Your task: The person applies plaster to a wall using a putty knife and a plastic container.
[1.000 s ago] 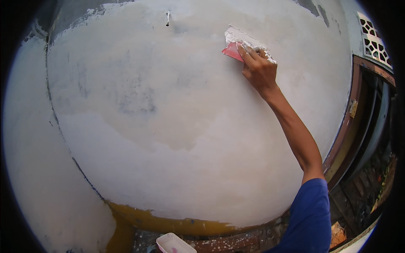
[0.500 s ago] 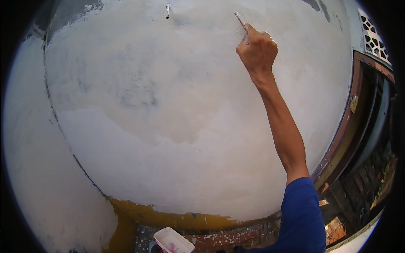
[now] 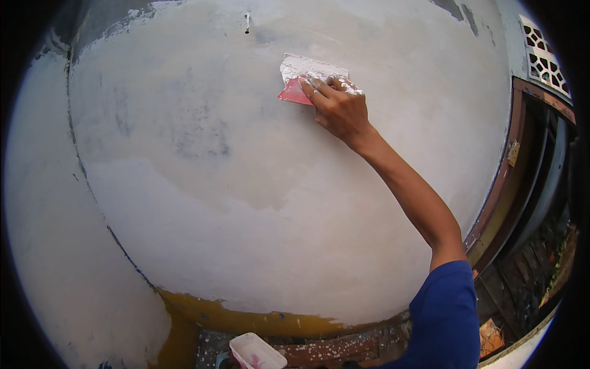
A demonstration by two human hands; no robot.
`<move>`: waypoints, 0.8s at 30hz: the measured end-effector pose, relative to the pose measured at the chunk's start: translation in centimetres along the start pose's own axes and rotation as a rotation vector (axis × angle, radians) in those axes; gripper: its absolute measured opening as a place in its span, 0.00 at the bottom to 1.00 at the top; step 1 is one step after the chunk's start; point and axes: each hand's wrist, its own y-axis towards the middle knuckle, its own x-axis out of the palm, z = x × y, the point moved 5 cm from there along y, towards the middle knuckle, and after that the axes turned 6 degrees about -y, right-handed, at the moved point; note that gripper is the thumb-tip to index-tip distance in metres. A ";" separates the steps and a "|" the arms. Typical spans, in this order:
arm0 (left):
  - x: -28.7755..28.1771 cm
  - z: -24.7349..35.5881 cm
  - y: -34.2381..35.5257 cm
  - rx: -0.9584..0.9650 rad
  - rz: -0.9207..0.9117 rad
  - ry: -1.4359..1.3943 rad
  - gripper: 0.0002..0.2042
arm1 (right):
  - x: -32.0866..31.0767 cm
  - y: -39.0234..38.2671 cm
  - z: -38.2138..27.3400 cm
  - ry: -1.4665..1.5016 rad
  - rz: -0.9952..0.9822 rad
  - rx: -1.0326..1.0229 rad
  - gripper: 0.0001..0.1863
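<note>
My right hand (image 3: 335, 107) grips a pink scraper (image 3: 292, 91) against the upper middle of the plastered wall (image 3: 246, 227). White paste (image 3: 307, 64) coats the scraper's upper part and smears my fingers. The wall is pale with greyish, patchy areas around the scraper. A shallow white rectangular container (image 3: 258, 352) with white and pink residue shows at the bottom edge; whatever supports it is hidden. I do not see my left hand.
A second wall (image 3: 74, 246) meets this one at a cracked corner on the left. A small protruding fitting (image 3: 247, 21) is high on the wall. To the right are a wooden doorframe (image 3: 516, 111) and vent blocks (image 3: 541, 67). An ochre band (image 3: 246, 317) runs along the wall's bottom.
My right hand has moved left and somewhat down from half a second ago. The scraper, which was edge-on then, now shows its pink, paste-covered face again.
</note>
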 end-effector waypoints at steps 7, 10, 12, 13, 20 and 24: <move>0.1 0.7 -0.7 0.038 0.004 0.031 0.33 | -5.3 2.4 8.8 -0.069 0.236 0.522 0.17; 0.4 0.5 -0.7 0.028 0.002 0.037 0.33 | -4.0 2.2 11.6 -0.199 0.122 0.634 0.14; 0.5 0.8 -0.8 0.038 0.006 0.040 0.33 | -2.2 3.2 7.3 -0.195 0.130 0.538 0.13; 0.5 0.8 -0.8 0.036 0.004 0.043 0.33 | -1.6 4.0 4.7 -0.205 0.139 0.441 0.12; 0.9 1.7 -1.7 0.068 0.014 0.063 0.33 | 0.4 7.4 -3.4 0.194 0.035 0.364 0.11; 1.1 1.5 -1.5 0.055 -0.007 0.066 0.34 | -2.1 6.7 7.1 -0.039 0.205 0.538 0.13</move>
